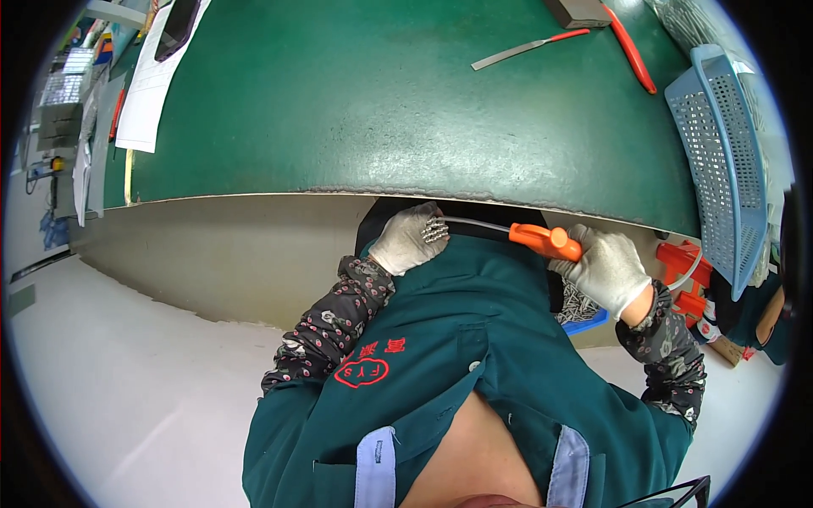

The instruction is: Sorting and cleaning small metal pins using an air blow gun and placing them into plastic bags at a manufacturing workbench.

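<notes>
My left hand [405, 240], in a pale work glove, is closed around several small shiny metal parts [435, 229] just below the table's front edge. Their ends stick out beside the fingers; the exact kind is too small to tell. In my gloved right hand [608, 269] is an orange air blow gun [544, 240], gripped with the fingers wrapped round its handle. Its thin, slightly bent metal nozzle [474, 223] points left and ends at the metal parts. Below my right hand, a blue tray [589, 325] holds many similar metal pieces, partly hidden by my clothes.
On the green table [381, 110] lie a red-handled flat file [512, 54], a red-handled tool [631, 52] and a dark block [580, 13]. A blue perforated basket [720, 161] stands at the right edge. Paper [148, 106] and a phone [176, 30] lie far left.
</notes>
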### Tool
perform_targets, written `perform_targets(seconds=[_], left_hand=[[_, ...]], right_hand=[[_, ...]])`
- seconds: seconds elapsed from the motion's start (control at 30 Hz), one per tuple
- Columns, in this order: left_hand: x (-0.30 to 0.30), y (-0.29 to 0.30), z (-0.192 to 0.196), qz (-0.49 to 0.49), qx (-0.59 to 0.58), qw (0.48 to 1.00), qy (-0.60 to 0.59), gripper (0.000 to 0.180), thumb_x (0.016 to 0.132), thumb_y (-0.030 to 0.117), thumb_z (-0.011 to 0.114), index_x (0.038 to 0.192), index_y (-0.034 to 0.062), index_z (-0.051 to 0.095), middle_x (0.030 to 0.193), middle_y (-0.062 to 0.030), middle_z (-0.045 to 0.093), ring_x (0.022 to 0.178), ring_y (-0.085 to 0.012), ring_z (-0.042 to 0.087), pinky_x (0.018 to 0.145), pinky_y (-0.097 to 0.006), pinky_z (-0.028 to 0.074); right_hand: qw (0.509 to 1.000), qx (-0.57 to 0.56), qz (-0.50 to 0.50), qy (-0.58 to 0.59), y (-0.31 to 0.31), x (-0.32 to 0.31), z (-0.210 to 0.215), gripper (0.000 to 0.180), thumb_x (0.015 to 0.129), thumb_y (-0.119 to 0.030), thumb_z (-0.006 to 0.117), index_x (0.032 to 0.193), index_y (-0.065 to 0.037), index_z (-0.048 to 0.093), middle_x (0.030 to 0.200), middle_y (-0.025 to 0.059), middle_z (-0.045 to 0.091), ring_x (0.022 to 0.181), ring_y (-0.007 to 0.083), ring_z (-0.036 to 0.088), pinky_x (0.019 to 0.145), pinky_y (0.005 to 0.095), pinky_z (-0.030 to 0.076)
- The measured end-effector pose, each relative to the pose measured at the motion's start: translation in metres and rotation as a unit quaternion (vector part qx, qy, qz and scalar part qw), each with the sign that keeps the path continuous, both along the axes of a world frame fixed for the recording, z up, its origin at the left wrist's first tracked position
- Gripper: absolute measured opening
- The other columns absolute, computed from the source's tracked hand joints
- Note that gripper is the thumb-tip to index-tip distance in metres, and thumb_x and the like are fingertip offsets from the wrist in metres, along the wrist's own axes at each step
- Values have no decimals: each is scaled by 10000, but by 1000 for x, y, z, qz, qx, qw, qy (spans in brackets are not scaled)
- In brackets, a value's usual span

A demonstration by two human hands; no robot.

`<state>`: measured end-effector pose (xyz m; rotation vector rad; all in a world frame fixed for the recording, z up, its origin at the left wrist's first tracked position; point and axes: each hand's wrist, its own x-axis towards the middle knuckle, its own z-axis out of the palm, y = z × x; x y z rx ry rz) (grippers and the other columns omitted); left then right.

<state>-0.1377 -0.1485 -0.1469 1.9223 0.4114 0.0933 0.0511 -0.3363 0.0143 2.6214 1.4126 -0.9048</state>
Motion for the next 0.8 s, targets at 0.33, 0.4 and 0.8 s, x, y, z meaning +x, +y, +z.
perform_targets(seconds=[0.33,0.4,0.8], left_hand=[[-3,-2,-7,0,12,999,-33,216,695,96,687,820,-3,542,739,-84,525,630,-195,532,589,-287,444],[-2,-2,-6,0,-9,1000,-19,213,696,94,685,820,-2,540,738,-82,525,628,-191,527,591,-283,443],[0,-2,1,8,-73,997,-20,216,681,44,681,819,-9,523,740,-49,507,637,-122,493,592,-252,430]], right_hand=[[1000,-15,-5,18,-11,-1,2,357,695,-360,681,874,-59,607,648,152,602,650,335,598,615,418,468],[999,-18,-12,29,-12,0,-1,357,692,-359,683,876,-62,611,652,155,603,653,336,598,616,418,468],[999,-9,-9,50,-10,-3,1,351,701,-368,675,886,-76,611,654,156,603,651,336,598,606,415,467]])
